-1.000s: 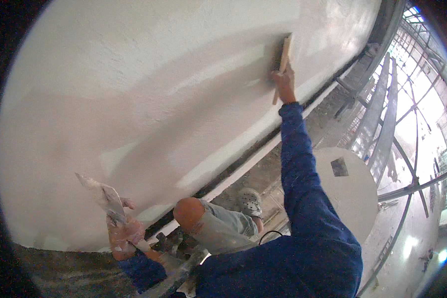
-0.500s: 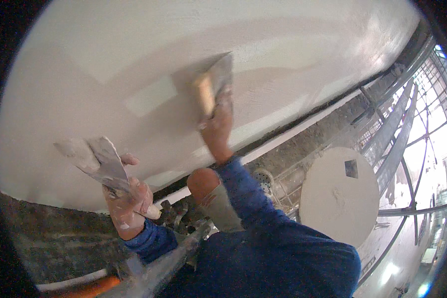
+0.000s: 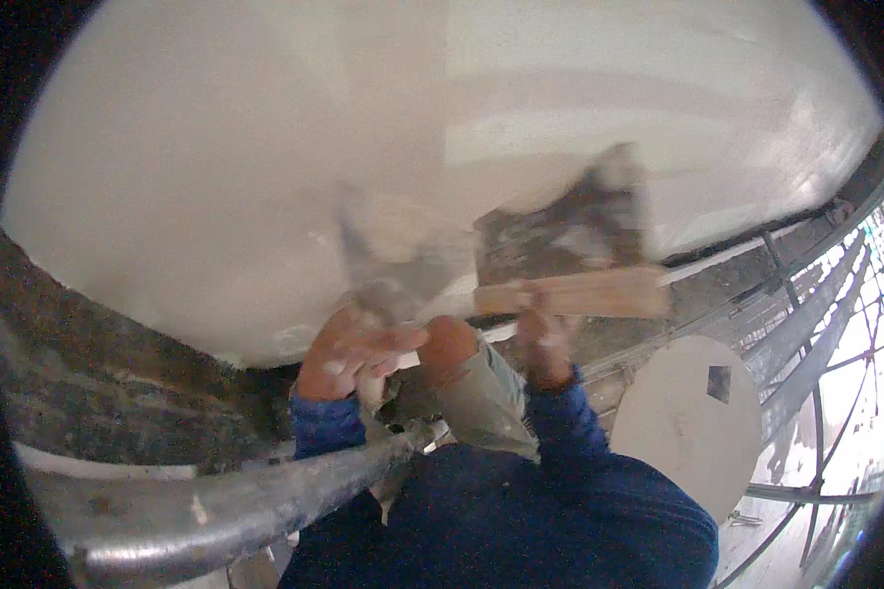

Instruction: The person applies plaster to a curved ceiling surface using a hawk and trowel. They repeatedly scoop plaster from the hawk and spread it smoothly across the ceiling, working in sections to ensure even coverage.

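We are gripping a broad trowel in our right hand, the fingers closing around the left part of its pale wooden handle. The dark, smeared blade is lying beyond those fingers, on the side toward the white wall, and the longer part of the handle is running out to their right. In our left hand we are holding a scraper, the fingers folding about its lower end and one finger stretching out to the right. Its pale-coated blade is fanning up and away from the knuckles, just beside the trowel's left edge. Both blades are showing blurred, so we cannot tell whether they are touching each other or the wall. Our bare knee is poking up between the two hands. To the right of our blue sleeve a round pale board with a dark square on it is sitting, and a thick metal pole is crossing at the lower left, below our left hand.
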`<state>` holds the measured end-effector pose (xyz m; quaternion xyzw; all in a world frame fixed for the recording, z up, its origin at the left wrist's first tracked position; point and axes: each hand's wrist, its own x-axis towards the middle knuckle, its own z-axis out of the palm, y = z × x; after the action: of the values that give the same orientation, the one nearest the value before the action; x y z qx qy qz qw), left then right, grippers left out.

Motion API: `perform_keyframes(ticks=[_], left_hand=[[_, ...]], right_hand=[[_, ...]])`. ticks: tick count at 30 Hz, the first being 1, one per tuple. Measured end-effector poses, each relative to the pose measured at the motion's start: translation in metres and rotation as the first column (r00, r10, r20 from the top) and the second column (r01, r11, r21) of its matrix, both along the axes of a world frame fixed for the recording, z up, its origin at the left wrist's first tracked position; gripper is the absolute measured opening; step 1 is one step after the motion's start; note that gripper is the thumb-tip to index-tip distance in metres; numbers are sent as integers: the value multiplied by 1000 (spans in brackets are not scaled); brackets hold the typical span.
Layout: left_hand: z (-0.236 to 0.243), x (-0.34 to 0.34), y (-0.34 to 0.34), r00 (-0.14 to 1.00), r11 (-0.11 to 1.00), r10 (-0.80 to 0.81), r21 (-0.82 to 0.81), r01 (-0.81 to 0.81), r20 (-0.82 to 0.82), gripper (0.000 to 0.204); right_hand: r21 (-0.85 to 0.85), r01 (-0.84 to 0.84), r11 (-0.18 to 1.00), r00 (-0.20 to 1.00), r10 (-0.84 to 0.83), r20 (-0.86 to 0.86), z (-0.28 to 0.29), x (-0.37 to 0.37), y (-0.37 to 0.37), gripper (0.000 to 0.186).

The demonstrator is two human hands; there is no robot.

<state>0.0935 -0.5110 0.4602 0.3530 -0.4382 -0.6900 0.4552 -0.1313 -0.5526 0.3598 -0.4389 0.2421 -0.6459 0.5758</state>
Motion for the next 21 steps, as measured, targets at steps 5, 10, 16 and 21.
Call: perform_keyframes(ticks=[5, 10, 16, 21], left_hand=[[1, -23, -14, 858, 996, -87, 51, 71, 507, 41], [54, -57, -19, 645, 929, -287, 40, 369, 708, 39], [34, -81, -37, 821, 938, -51, -254, 235, 569, 37], [30, -72, -59, 805, 842, 131, -493, 218, 579, 52]], right_hand=[[-351, -265, 898, 944, 317, 97, 29, -26, 25, 46], [-165, -209, 964, 775, 61, -629, 31, -41, 13, 43], [-381, 77, 921, 581, -352, -734, -12, -125, 55, 52], [-173, 607, 776, 210, -367, -906, -54, -224, 161, 44]])
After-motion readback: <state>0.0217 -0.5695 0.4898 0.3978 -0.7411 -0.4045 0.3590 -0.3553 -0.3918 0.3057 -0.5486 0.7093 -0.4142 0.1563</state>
